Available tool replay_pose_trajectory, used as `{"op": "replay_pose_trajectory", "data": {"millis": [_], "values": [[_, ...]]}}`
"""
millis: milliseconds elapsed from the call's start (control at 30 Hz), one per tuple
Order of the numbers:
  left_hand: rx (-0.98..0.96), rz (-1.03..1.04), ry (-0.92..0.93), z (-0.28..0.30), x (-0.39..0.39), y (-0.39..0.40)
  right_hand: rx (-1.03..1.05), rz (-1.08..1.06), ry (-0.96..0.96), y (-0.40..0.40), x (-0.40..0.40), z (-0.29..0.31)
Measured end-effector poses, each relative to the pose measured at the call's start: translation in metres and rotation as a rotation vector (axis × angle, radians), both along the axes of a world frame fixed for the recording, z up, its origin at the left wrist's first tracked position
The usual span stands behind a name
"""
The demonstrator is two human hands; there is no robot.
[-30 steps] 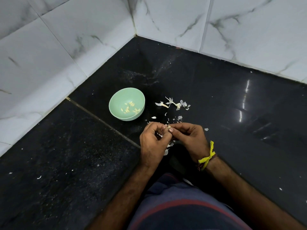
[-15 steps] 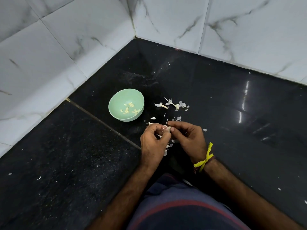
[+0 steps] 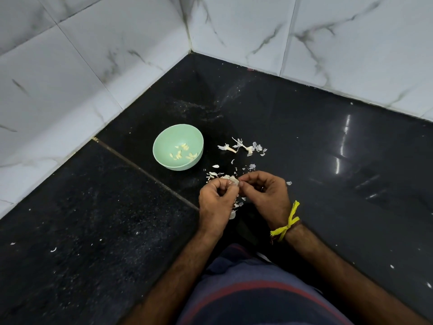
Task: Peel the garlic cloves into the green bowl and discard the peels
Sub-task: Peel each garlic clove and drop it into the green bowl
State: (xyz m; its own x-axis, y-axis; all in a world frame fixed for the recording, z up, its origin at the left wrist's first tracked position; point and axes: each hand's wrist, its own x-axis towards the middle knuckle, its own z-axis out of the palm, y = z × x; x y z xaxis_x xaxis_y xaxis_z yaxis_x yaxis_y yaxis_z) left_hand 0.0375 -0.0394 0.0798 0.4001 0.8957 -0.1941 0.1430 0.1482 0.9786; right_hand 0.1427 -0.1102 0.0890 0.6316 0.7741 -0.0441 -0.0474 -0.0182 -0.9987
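The green bowl [image 3: 178, 147] stands upright on the black stone desk [image 3: 304, 146], at about ten o'clock from the two hands and near the corner where the white marbled wall tiles [image 3: 70, 73] meet. Inside it, on the bottom toward its right side, lie several small peeled garlic cloves [image 3: 181, 153], pale yellow and loosely scattered. Nothing else shows in the bowl.

The left hand [image 3: 216, 202] and the right hand [image 3: 267, 195] meet just below the bowl, at its five o'clock. The left hand's fingers [image 3: 230, 184] curl round a piece of garlic [image 3: 232, 178] with white skin still on it. The right hand's thumb and forefinger pinch at the same piece from the three o'clock side, so both hands grip it.

Loose white peels [image 3: 243, 147] lie on the desk at three o'clock from the bowl, two of them with stalk ends, and smaller flakes are scattered between that heap and the hands. More scraps [image 3: 235, 207] lie under the hands.

A yellow thread [image 3: 287, 225] is tied round the right wrist. No writing or brand can be read anywhere.
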Motion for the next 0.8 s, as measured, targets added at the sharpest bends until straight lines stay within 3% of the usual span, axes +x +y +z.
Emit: {"op": "replay_pose_trajectory", "data": {"millis": [433, 800], "values": [[-0.003, 0.033, 0.013, -0.002, 0.004, -0.002, 0.009, -0.099, 0.162, 0.003, 0.0, 0.0], [0.26, 0.109, 0.228, -0.019, -0.005, 0.016, -0.056, -0.109, 0.137, 0.004, 0.007, -0.013]]}}
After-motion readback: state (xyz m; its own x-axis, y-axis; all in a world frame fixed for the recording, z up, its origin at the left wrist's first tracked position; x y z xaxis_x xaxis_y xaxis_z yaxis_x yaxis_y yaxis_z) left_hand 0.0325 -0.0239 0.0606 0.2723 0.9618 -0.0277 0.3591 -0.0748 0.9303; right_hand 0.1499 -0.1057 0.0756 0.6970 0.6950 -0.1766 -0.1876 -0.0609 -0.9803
